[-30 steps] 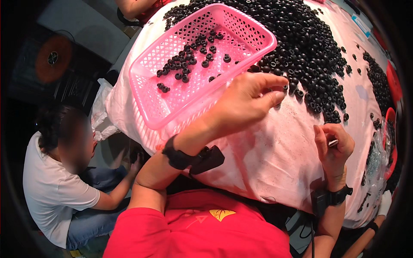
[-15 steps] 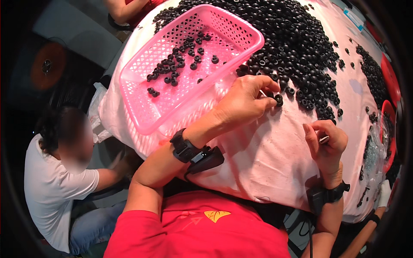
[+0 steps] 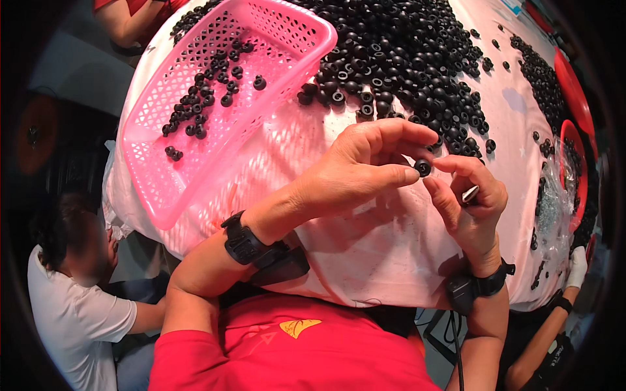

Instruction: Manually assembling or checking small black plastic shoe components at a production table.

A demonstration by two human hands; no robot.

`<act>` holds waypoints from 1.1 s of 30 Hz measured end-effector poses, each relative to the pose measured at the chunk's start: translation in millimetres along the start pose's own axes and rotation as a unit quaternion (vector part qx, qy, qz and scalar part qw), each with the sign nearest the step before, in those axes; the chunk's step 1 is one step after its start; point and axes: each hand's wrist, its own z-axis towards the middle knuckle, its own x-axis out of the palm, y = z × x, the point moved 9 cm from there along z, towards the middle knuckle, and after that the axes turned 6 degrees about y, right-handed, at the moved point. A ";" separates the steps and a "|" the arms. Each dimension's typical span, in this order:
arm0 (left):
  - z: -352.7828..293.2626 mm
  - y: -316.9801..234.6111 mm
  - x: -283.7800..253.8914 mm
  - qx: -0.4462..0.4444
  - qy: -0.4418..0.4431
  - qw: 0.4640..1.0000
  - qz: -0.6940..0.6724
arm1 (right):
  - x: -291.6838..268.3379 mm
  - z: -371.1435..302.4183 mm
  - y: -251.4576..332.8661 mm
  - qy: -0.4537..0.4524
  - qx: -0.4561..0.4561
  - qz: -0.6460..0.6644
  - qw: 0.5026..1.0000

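Between the thumb and fingers of my left hand (image 3: 365, 159) is a small black round piece (image 3: 422, 167) with a recessed centre. My right hand (image 3: 475, 202) is close against it, forefinger and thumb at its right side. Curled in that right palm is a short silvery metal tool (image 3: 469, 193); its kind is mostly hidden by the fingers. Beyond both hands lies a large heap of like black pieces (image 3: 404, 58). To the left stands a pink perforated plastic basket (image 3: 218, 163) with several black pieces in it.
A light pink cloth (image 3: 365, 260) covers the table. At the right are red trays (image 3: 574, 98), another black heap (image 3: 538, 78) and a clear plastic bag (image 3: 554, 189). A person in white (image 3: 81, 306) sits at the left; a gloved hand (image 3: 578, 264) shows at the right edge.
My left hand has drawn the black piece away from the heap's edge. My right hand has come up and left to meet it. The whole view has shifted, moving the basket leftward.
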 end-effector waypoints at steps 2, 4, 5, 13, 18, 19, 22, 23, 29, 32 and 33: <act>-0.1 4.0 -1.1 -0.016 -0.004 1.000 -0.020 | 2.4 1.0 0.4 0.016 -0.003 0.009 1.000; 0.3 6.8 -0.9 -0.007 0.000 1.000 -0.021 | 3.9 1.2 1.0 0.017 -0.002 0.007 1.000; 0.5 6.6 -0.4 0.003 0.005 1.000 -0.019 | 4.4 1.2 1.5 0.017 -0.004 0.006 1.000; -0.7 17.2 -0.4 -0.063 -0.008 0.992 -0.109 | 4.2 1.3 5.7 0.018 -0.050 -0.023 0.998; -3.5 17.7 -1.7 -0.089 -0.020 0.994 -0.058 | 3.8 0.6 12.1 0.019 -0.073 -0.060 0.995; -2.7 17.0 -1.0 -0.086 -0.017 0.995 -0.054 | 2.9 0.2 11.5 0.011 -0.063 -0.060 0.996; -2.2 18.6 0.1 -0.083 -0.019 0.995 -0.059 | 1.8 0.7 14.4 -0.001 -0.083 -0.069 0.994; -2.5 19.7 -0.3 -0.083 -0.024 0.994 -0.069 | 1.8 0.3 18.8 -0.005 -0.112 -0.078 0.991; -2.7 22.7 -1.7 -0.089 -0.042 0.992 -0.077 | -0.2 -0.8 30.7 -0.018 -0.161 -0.120 0.980; -3.9 23.3 -4.2 -0.094 -0.059 0.989 -0.096 | -2.7 -1.1 18.5 -0.030 -0.061 -0.057 0.996; -5.0 21.7 -5.2 -0.094 -0.060 0.989 -0.095 | -3.2 -1.0 17.6 -0.030 -0.061 -0.056 0.996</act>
